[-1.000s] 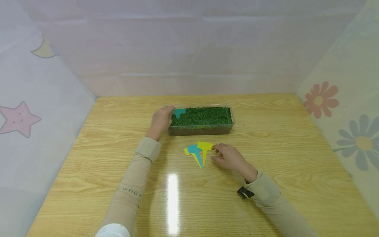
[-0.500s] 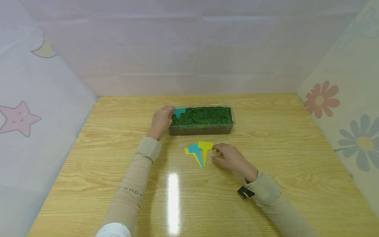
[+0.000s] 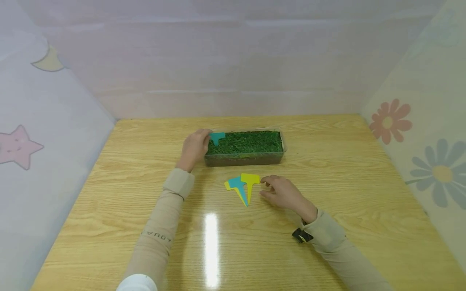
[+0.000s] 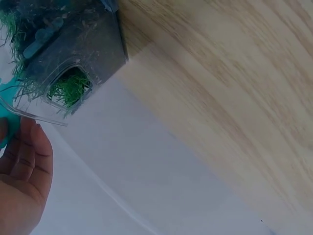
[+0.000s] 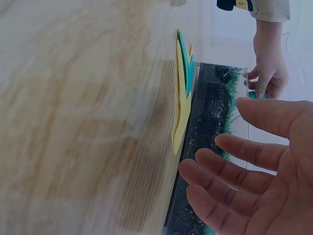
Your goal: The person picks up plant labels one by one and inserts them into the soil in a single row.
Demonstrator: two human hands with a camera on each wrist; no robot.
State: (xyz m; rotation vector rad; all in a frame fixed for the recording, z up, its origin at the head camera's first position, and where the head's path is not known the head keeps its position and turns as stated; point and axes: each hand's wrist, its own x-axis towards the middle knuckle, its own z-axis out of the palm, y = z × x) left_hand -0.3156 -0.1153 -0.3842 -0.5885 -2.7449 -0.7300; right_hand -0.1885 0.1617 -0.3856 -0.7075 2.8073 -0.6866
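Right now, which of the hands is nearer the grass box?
Left. The left hand is at the left end of the box, pinching a teal tag; the right hand is farther, in front, beside the loose tags.

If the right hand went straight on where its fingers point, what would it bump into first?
Probably the nearer yellow T-shaped tag, which lies on the table just ahead of the right hand in the head view. The hand's height is unclear, so it might pass above.

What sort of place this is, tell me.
Probably an indoor booth set up for tabletop work: a wooden table, a pale backdrop printed with flowers, and a clear tray of grass.
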